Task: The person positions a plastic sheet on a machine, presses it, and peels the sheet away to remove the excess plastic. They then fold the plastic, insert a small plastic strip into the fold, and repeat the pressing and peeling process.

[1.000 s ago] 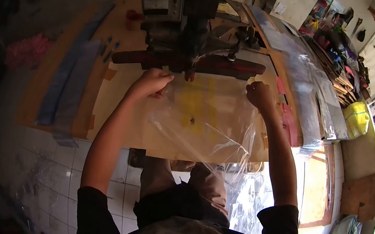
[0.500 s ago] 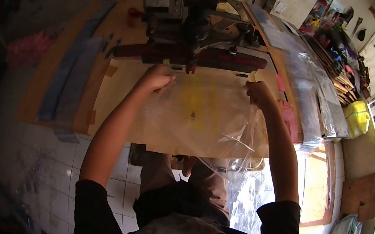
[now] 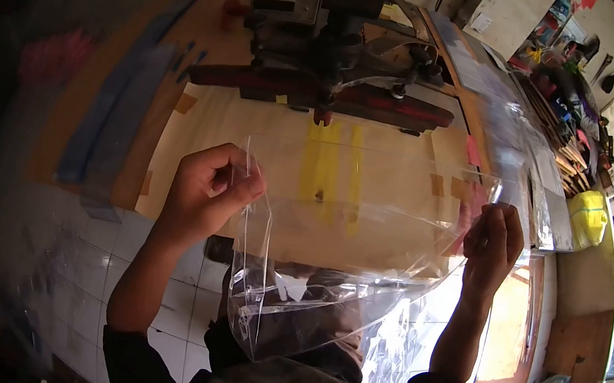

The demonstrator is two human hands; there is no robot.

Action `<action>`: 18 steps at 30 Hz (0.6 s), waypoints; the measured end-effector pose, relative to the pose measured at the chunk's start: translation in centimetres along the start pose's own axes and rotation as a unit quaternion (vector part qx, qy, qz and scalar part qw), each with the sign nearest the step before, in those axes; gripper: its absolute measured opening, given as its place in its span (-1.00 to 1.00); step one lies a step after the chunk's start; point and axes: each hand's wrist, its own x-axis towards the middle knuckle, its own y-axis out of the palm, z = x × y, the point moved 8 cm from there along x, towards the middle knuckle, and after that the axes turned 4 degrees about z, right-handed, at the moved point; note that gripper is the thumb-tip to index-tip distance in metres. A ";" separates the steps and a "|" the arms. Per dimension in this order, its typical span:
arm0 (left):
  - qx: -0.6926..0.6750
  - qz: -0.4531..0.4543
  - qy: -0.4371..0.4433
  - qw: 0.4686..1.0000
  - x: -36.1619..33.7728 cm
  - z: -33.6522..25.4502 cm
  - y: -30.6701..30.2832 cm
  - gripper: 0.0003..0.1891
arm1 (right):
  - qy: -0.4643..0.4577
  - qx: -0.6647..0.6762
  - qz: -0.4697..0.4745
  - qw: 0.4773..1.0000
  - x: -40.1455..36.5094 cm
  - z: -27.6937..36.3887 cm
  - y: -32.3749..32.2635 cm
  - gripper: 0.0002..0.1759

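Note:
A clear plastic sheet [image 3: 363,242] hangs between my two hands, its lower part sagging in folds over the table's front edge and my lap. My left hand [image 3: 215,184] pinches its left edge with thumb and fingers. At the right edge, my right hand [image 3: 492,237] is closed on the sheet near its upper corner. Beneath lies a pale board [image 3: 212,127] with yellow tape strips [image 3: 319,165] down its middle. Just beyond the sheet is a machine's dark red-and-black bar [image 3: 394,109], held above the board.
Blue-tinted plastic strips [image 3: 113,110] lie along the table's left side. More clear plastic [image 3: 523,138] covers the right side, beside stacked boards and clutter. A yellow bag [image 3: 587,218] sits farther right, below the windows. The machine's head [image 3: 340,43] stands over the table's back.
Both hands have come back toward my body and spread wider apart, pulling the plastic sheet away from the bar. The sheet now hangs raised above the board.

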 end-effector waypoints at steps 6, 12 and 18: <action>-0.121 -0.050 0.057 0.990 1.2 -4.4 0.7 -0.88 | -0.018 0.045 -0.054 0.997 0.0 2.1 -0.2 -0.82; -0.098 -0.040 0.024 0.994 1.6 -5.9 1.3 -0.77 | -0.013 0.058 -0.069 0.996 0.6 3.0 -0.9 -0.82; -0.106 -0.017 0.013 0.994 1.6 -7.1 2.0 -0.83 | 0.002 0.045 -0.107 0.993 -0.6 4.1 -1.9 -0.83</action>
